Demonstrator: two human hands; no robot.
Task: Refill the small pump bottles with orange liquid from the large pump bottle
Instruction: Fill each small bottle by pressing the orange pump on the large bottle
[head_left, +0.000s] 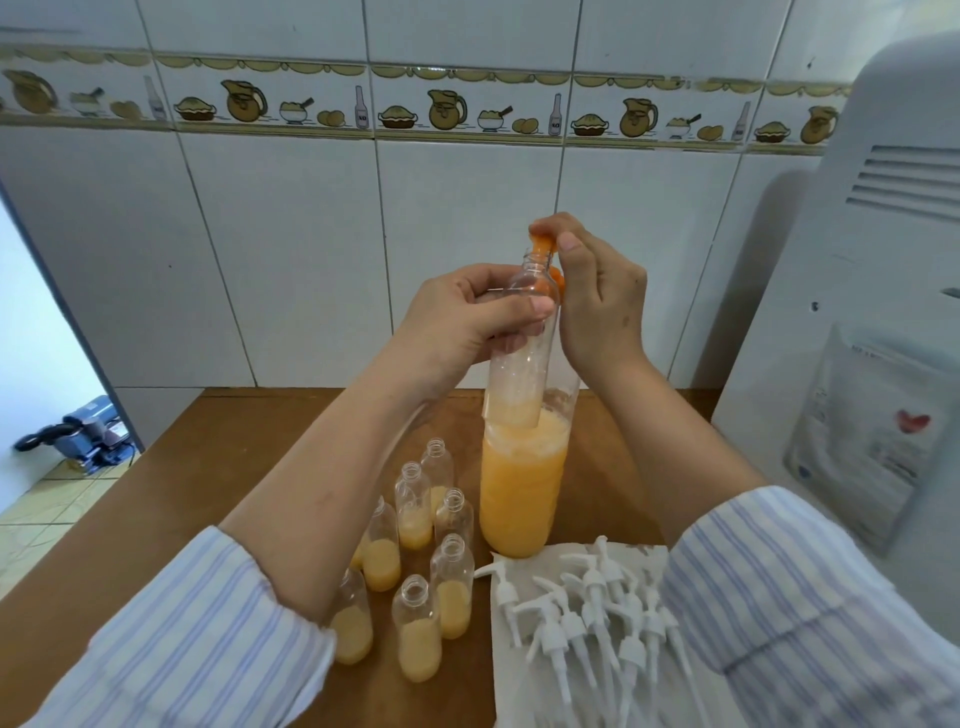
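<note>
White tiled wall with a jug-and-pie border behind a brown wooden tabletop (218, 467). Left hand (457, 317) grips a small clear plastic bottle (524, 338), held up with its open neck under the orange pump spout (543, 244); a little pale orange liquid sits in its bottom. Right hand (597, 296) is curled over the pump head, fingers pressing on top. Large clear bottle of orange liquid (522, 493) stands mid-tabletop, roughly half full. Cluster of open small clear bottles (415, 571), partly filled, stands just left of it. White pump tops (587, 613) lie piled on white paper (519, 691) at front right. White appliance (857, 260) on the right.
</note>
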